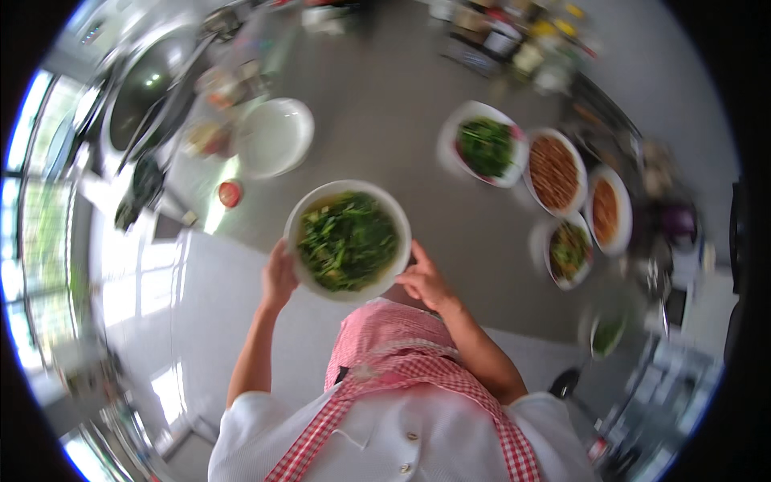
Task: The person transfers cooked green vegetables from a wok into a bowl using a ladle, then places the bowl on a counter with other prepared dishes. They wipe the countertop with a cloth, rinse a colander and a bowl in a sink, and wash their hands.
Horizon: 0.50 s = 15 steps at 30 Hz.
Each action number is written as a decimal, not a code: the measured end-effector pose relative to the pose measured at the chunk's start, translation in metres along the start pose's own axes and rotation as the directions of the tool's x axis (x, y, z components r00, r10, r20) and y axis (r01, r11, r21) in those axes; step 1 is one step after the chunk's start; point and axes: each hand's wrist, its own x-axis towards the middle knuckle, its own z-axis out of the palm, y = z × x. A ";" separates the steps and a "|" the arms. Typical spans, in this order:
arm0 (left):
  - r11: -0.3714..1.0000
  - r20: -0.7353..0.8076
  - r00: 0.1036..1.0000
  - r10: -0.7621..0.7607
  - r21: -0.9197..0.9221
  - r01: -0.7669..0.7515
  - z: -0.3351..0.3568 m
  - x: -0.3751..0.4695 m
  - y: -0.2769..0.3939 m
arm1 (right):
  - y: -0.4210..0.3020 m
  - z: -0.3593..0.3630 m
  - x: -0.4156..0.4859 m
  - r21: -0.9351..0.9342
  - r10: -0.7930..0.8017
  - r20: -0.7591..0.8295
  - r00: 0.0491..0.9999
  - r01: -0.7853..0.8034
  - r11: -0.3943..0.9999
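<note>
A white bowl (293, 265) of leafy green vegetables in broth (348, 241) is held up before my body, over the near edge of the grey counter (397, 120). My left hand (280, 274) grips its left rim and side. On the right side my right hand (425, 278) holds the rim, fingers partly spread. The undersides of the bowl and the fingers beneath it are hidden. Left of the bowl, a red tomato piece (229, 194) lies on the counter near an empty white plate (274, 138).
Dishes of chopped greens (485, 146), brown shredded food (553, 172), orange-brown food (605, 209) and mixed vegetables (568, 250) stand at right. A wok (144, 90) is at upper left. Blurred jars and boxes (512, 42) stand at the back.
</note>
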 end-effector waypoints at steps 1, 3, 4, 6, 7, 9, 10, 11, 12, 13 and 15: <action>0.990 0.031 0.999 0.017 -0.138 -0.012 0.001 0.001 0.004 | 0.005 -0.001 -0.011 0.057 -0.017 -0.029 0.999 0.019 0.998; 0.992 0.152 0.981 0.123 -0.031 -0.119 0.016 -0.002 0.013 | 0.015 -0.008 -0.040 0.056 -0.069 -0.125 0.990 0.077 0.995; 0.981 0.225 0.955 0.196 -0.046 -0.190 0.036 -0.008 0.015 | 0.020 -0.019 -0.064 0.055 -0.113 -0.204 0.972 0.127 0.990; 0.957 0.361 0.889 0.283 -0.047 -0.286 0.083 -0.021 0.020 | 0.028 -0.046 -0.117 0.008 -0.220 -0.283 0.933 0.232 0.973; 0.964 0.413 0.874 0.258 -0.048 -0.262 0.107 -0.029 0.025 | 0.031 -0.062 -0.141 0.027 -0.177 -0.385 0.906 0.203 0.979; 0.964 0.513 0.817 0.264 -0.148 -0.219 0.174 -0.039 0.028 | 0.036 -0.097 -0.187 0.054 -0.195 -0.490 0.850 0.252 0.966; 0.964 0.568 0.787 0.241 -0.047 -0.262 0.189 -0.052 0.034 | 0.042 -0.105 -0.214 0.092 -0.217 -0.517 0.828 0.306 0.947; 0.982 0.603 0.775 0.187 -0.083 -0.172 0.217 -0.062 0.038 | 0.045 -0.118 -0.236 -0.087 -0.333 -0.552 0.764 0.344 0.935; 0.975 0.635 0.742 0.215 -0.103 -0.194 0.238 -0.068 0.041 | 0.046 -0.122 -0.253 -0.275 -0.448 -0.565 0.693 0.354 0.894; 0.974 0.672 0.706 0.225 -0.124 -0.192 0.256 -0.074 0.046 | 0.049 -0.124 -0.267 -0.284 -0.442 -0.613 0.655 0.339 0.897; 0.977 0.747 0.631 0.210 -0.142 -0.157 0.285 -0.086 0.056 | 0.053 -0.127 -0.295 -0.118 -0.293 -0.738 0.608 0.312 0.943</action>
